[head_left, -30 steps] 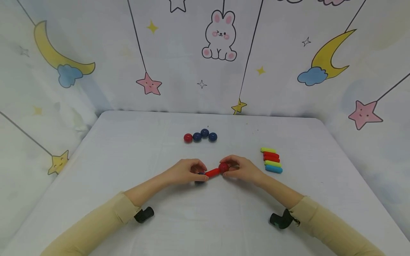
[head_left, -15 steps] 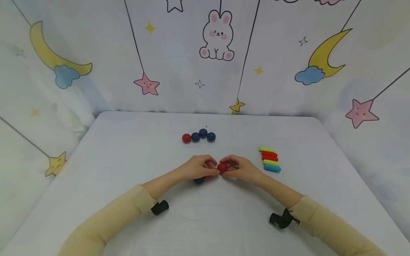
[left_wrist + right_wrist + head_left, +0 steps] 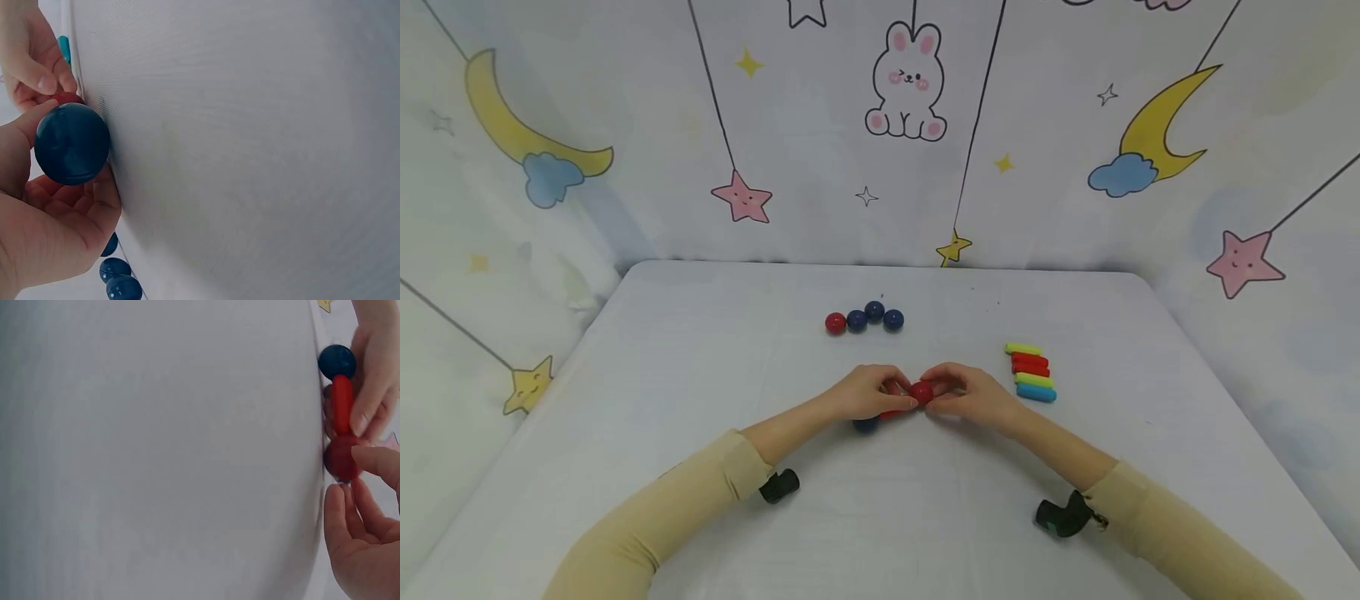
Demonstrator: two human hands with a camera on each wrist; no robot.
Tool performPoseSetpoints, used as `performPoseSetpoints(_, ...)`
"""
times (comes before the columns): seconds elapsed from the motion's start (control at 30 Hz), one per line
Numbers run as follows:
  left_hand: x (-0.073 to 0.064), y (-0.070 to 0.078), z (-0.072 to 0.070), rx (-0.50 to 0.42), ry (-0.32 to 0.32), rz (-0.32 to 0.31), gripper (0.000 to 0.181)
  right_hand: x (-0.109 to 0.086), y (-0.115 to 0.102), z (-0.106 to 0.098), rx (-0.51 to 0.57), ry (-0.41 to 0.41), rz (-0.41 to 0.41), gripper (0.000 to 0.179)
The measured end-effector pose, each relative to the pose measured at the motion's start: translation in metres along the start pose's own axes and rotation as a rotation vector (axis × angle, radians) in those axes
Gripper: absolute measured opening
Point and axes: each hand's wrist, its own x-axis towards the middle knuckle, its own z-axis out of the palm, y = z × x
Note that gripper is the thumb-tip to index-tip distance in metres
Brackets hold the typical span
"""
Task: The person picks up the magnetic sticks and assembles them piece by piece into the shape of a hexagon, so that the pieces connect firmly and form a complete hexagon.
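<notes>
Both ends of the red rod meet a ball: the blue ball and the red ball, how firmly I cannot tell. The left hand's fingers pinch the rod, the right hand's grip the red ball; pressing straight along the rod seems best.

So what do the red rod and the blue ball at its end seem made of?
Red rod: probably smooth plastic, judging by even colour and slight sheen. Blue ball: glossy, perhaps hard plastic or painted metal, going by its smooth, reflective surface.
</notes>
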Motion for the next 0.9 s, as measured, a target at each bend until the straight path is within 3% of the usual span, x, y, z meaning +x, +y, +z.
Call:
performPoseSetpoints(0.23,-0.001,0.001,0.0,-0.001,-0.004,-0.003,0.032,-0.011,0.006,-0.042,-0.093,0.16,0.005,0.029)
performPoseSetpoints(0.37,-0.001,0.0,0.0,-0.004,-0.006,-0.006,0.033,-0.017,0.021,-0.075,-0.206,0.288,-0.015,0.03)
performPoseSetpoints(0.5,-0.001,-0.001,0.0,-0.01,-0.004,-0.007,0.032,-0.023,0.036,-0.101,-0.288,0.378,0.02,0.031)
performPoseSetpoints(0.63,-0.001,-0.002,0.0,-0.017,-0.001,-0.008,0.032,-0.025,0.046,-0.115,-0.328,0.39,0.077,0.03)
performPoseSetpoints(0.9,0.001,-0.005,0.002,-0.018,0.003,-0.014,0.031,-0.018,0.058,-0.125,-0.337,0.274,0.154,0.041)
